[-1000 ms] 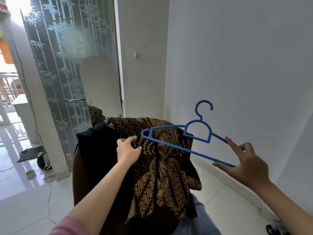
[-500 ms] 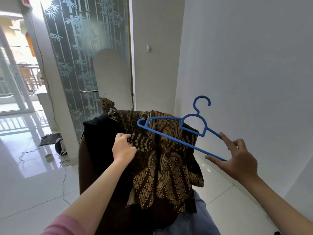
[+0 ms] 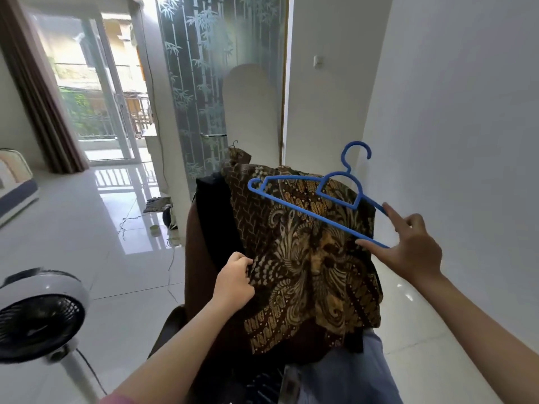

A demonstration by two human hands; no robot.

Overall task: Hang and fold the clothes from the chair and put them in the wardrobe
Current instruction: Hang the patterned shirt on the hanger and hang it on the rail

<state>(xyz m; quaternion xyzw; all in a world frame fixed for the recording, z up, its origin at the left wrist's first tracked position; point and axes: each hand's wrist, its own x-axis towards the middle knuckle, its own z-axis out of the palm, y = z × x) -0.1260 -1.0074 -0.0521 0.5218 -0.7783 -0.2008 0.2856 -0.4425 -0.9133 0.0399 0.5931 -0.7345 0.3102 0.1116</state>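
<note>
Largest first: noted a brown chair at centre, its back heaped with clothes, well apart from the glass door at the far side. No wardrobe in view. Found a batik shirt, brown and gold, draped over the right half of the chair back and hanging toward the near side; a black garment just beside it on the left, partly covered by it; pale blue cloth lower down on the near side, kind not determinable. Observed a white fan at near left, clear of the work.

Held above the shirt, not touching it so far as could be judged: a blue hanger, hook uppermost, tilted down toward the right. Right hand at its right end, thumb under the lower bar and index finger laid along the upper arm, remaining fingers loosely curled; a light pinch, not a full grip. Left hand clenched on the left edge of the batik shirt, fabric bunched in the fingers.

Judged as the hanging step, at its start: nothing yet on the hanger. Next move judged to require lifting the shirt free of the chair, locating the collar, then feeding one hanger arm into a shoulder. Risk noted of dragging the black garment off with it.
</note>
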